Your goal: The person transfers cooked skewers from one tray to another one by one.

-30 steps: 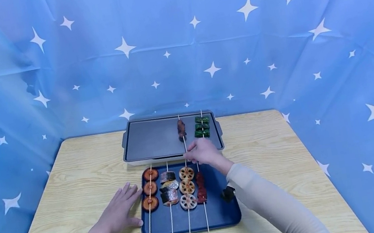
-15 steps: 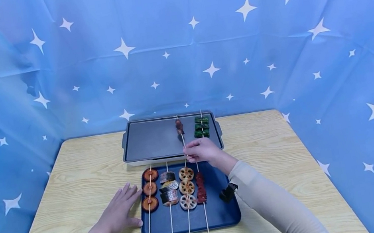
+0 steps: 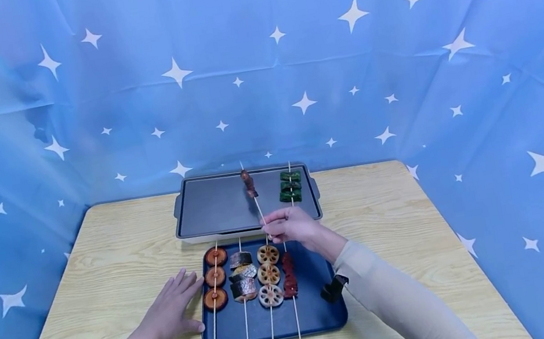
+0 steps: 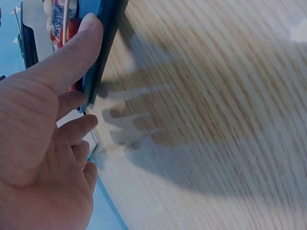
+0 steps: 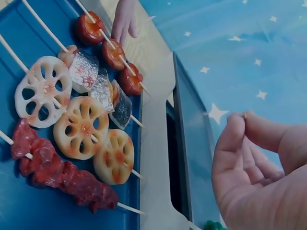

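Note:
My right hand (image 3: pixel 295 228) pinches the lower end of the stick of a brown meat skewer (image 3: pixel 249 184). The skewer's meat is over the dark griddle (image 3: pixel 209 208), and its tip leans to the left. Whether it touches the griddle, I cannot tell. In the right wrist view the thumb and forefinger meet at the stick's end. With its fingers spread, my left hand (image 3: pixel 164 317) rests at the left edge of the blue tray (image 3: pixel 320 314). In the left wrist view its thumb (image 4: pixel 88 33) lies on the tray's rim.
On the tray lie a mushroom skewer (image 3: pixel 215 276), a fish skewer (image 3: pixel 243 276), a lotus root skewer (image 3: pixel 269 274) and a red meat skewer (image 3: pixel 288 275). A green vegetable skewer (image 3: pixel 290 185) lies on the griddle's right side. Behind the wooden table (image 3: pixel 119 239) hangs a blue starry cloth.
The brown meat skewer has shifted left over the griddle, and its tip has swung left. My right hand has moved slightly left and back towards me with it. My left hand has stayed at the tray.

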A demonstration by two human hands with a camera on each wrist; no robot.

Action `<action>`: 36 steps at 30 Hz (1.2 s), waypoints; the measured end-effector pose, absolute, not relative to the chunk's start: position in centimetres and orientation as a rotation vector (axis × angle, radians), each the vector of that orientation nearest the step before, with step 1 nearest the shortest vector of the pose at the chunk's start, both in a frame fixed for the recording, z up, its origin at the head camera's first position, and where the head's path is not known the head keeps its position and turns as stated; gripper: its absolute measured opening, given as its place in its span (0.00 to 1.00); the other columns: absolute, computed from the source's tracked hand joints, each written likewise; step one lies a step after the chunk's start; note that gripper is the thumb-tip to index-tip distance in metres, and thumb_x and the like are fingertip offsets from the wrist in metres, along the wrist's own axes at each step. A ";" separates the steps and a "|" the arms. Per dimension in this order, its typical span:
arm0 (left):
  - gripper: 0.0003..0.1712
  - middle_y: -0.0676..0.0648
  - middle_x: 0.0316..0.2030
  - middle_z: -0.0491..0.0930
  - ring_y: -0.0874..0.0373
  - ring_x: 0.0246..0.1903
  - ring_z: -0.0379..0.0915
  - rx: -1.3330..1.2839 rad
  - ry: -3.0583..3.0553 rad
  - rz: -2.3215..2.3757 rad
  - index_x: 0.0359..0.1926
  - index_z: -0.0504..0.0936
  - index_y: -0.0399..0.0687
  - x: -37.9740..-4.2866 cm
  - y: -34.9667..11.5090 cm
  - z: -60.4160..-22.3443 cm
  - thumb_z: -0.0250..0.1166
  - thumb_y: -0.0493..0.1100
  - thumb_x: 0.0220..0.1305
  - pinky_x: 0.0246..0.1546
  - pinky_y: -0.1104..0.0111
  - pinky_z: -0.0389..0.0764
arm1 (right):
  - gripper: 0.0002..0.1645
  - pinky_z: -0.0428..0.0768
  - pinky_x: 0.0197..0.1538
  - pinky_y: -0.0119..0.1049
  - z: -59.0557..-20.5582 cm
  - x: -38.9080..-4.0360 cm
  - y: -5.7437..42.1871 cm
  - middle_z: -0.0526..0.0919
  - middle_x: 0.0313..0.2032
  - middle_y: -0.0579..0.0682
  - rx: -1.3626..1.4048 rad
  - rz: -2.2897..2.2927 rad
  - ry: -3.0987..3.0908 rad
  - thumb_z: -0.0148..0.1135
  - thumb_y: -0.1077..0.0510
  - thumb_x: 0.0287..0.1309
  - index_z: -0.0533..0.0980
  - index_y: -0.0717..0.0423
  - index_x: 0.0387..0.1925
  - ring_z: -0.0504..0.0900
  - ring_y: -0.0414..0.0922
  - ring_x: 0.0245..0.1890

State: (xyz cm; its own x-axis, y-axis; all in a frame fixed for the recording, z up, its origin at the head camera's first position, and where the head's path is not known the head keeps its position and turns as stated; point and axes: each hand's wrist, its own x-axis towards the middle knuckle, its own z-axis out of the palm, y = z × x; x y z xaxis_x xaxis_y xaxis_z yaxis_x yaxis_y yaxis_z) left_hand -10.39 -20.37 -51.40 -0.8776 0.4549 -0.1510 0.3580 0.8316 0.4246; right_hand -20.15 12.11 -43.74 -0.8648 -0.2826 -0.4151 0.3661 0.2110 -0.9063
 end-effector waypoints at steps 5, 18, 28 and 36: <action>0.53 0.34 0.71 0.62 0.34 0.74 0.44 0.628 2.768 0.580 0.69 0.67 0.39 -10.3 -20.3 -51.3 0.77 0.55 0.43 0.74 0.42 0.47 | 0.18 0.86 0.46 0.40 -43.8 -19.3 12.0 0.87 0.42 0.57 0.084 -1.679 2.000 0.65 0.62 0.60 0.79 0.65 0.51 0.84 0.42 0.35; 0.54 0.35 0.70 0.62 0.34 0.74 0.44 0.611 2.762 0.579 0.69 0.67 0.40 -10.4 -20.5 -51.4 0.77 0.56 0.42 0.74 0.42 0.47 | 0.15 0.84 0.34 0.32 -44.8 -16.5 12.6 0.85 0.32 0.50 -0.097 -1.564 2.022 0.64 0.61 0.60 0.79 0.66 0.47 0.80 0.40 0.29; 0.53 0.35 0.71 0.61 0.34 0.74 0.44 0.620 2.748 0.595 0.69 0.66 0.40 -10.5 -20.2 -51.3 0.77 0.55 0.43 0.74 0.42 0.46 | 0.13 0.86 0.30 0.33 -45.4 -14.4 14.0 0.86 0.32 0.60 -0.130 -1.469 2.080 0.65 0.62 0.59 0.79 0.68 0.42 0.82 0.39 0.23; 0.54 0.35 0.71 0.62 0.35 0.74 0.44 0.613 2.739 0.603 0.69 0.66 0.40 -10.5 -20.2 -51.5 0.77 0.55 0.42 0.74 0.42 0.46 | 0.10 0.86 0.28 0.32 -46.4 -12.7 15.1 0.85 0.26 0.54 -0.138 -1.463 2.062 0.65 0.62 0.60 0.80 0.68 0.39 0.81 0.38 0.21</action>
